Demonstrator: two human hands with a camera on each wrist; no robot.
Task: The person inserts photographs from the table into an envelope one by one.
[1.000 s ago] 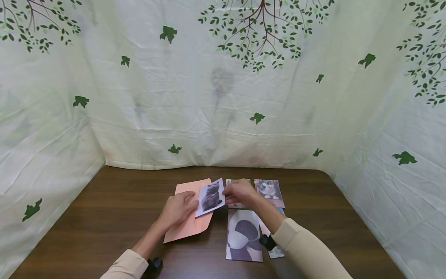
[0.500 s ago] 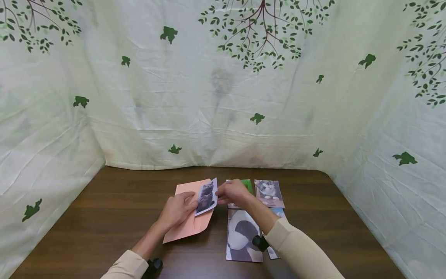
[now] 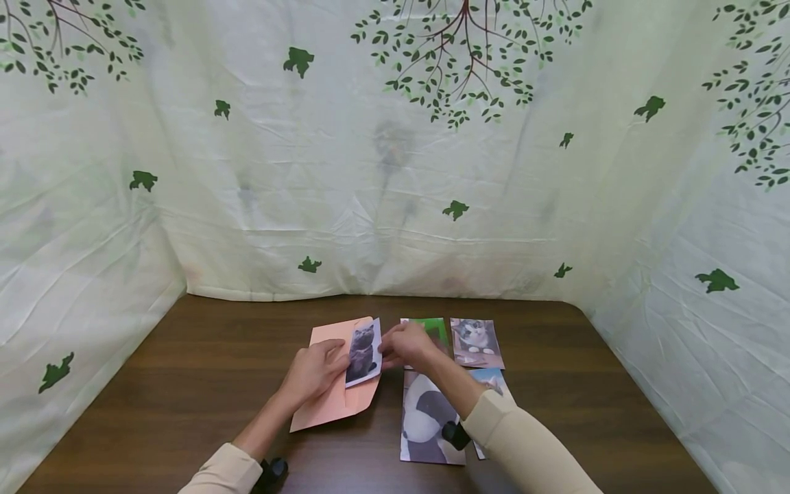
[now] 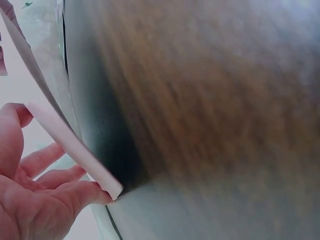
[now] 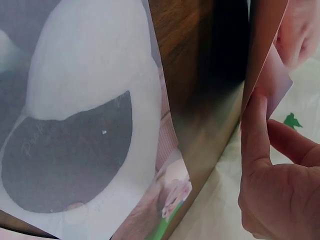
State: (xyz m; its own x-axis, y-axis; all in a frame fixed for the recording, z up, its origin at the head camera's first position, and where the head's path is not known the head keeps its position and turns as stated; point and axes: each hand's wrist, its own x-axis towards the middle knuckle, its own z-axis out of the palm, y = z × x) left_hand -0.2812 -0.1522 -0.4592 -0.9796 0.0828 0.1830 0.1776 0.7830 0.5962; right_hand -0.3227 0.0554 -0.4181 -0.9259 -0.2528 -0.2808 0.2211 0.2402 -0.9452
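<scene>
In the head view, my left hand [image 3: 316, 370] grips a pink envelope [image 3: 327, 410] by its left part, thumb on the front. The left wrist view shows the fingers [image 4: 42, 159] behind the raised envelope edge [image 4: 70, 140]. A printed photo of a grey cat [image 3: 363, 351] stands partly inside the envelope's opening, its lower left overlapped by the left fingertips. At the photo's right edge, my right hand [image 3: 409, 344] pinches it between thumb and fingers. In the right wrist view, one finger of the right hand [image 5: 280, 185] lies along the paper's edge.
Right of the envelope, several photos lie on the brown wooden table [image 3: 234, 357]: a green one [image 3: 439, 331], a kitten [image 3: 475, 342], a large black-and-white animal [image 3: 422, 439] and a blue-topped one [image 3: 490, 377] partly under the right forearm. A leaf-printed cloth [image 3: 382, 171] hangs behind.
The cat photo has shifted left and deeper into the envelope, now more upright. My right hand has moved left with it, uncovering more of the green photo. The left hand has stayed in place.
</scene>
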